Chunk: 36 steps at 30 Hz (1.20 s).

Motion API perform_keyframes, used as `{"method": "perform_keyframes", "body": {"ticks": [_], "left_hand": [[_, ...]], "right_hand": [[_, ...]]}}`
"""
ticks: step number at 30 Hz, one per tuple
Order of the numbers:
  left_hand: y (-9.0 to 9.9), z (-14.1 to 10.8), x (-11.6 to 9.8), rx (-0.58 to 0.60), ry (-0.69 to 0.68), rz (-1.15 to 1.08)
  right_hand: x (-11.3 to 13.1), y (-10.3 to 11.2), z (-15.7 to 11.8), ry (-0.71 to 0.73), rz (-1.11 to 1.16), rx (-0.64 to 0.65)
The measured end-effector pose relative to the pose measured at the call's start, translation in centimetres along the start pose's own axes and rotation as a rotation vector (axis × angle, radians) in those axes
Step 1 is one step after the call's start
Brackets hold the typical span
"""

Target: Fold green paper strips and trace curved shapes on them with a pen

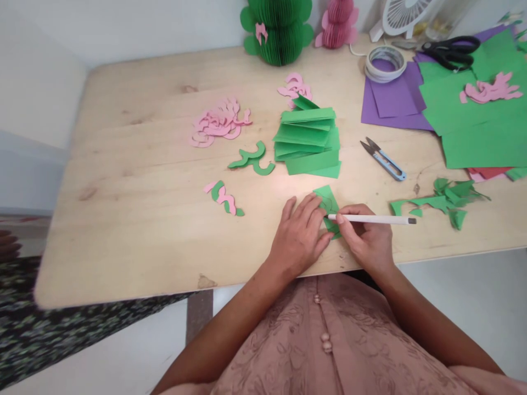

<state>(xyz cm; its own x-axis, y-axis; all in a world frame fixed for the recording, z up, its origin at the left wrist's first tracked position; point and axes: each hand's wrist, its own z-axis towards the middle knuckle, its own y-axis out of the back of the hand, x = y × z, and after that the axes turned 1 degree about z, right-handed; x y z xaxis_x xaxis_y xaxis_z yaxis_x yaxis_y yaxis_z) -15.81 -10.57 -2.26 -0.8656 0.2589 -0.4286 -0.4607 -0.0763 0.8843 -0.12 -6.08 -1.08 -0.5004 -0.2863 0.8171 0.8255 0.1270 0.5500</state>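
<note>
My right hand (368, 236) is closed around a white pen (379, 219), its tip touching a small green paper piece (327, 198) near the table's front edge. A thin curved line shows on that paper. Laid flat with fingers stretched, my left hand (300, 233) presses on the paper's left side and covers part of it. Just beyond sits a loose stack of folded green paper strips (307, 137). To its left are green wavy cutouts (252, 158) and a twisted pink-and-green paper piece (224, 198).
Pink cutouts (220, 122) lie farther left. Blue thread snips (383, 159) and green scraps (447, 198) are on the right. Behind them are a tape roll (386, 63), black-handled scissors (450, 52), green sheets (465, 120) and purple sheets (395, 101). A green honeycomb paper decoration (280, 30) stands at the wall.
</note>
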Motion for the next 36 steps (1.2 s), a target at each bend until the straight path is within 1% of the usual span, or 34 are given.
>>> {"method": "perform_keyframes", "body": {"ticks": [6, 26, 36], "left_hand": [[0.01, 0.01, -0.04, -0.009, -0.006, 0.0], [-0.03, -0.01, 0.03, -0.009, -0.004, -0.005], [0.0, -0.01, -0.03, -0.006, 0.002, -0.004]], "right_hand": [[0.03, 0.0, 0.01, 0.024, -0.017, -0.002], [0.06, 0.07, -0.08, 0.01, -0.049, -0.037], [-0.02, -0.03, -0.04, 0.029, -0.04, -0.008]]}}
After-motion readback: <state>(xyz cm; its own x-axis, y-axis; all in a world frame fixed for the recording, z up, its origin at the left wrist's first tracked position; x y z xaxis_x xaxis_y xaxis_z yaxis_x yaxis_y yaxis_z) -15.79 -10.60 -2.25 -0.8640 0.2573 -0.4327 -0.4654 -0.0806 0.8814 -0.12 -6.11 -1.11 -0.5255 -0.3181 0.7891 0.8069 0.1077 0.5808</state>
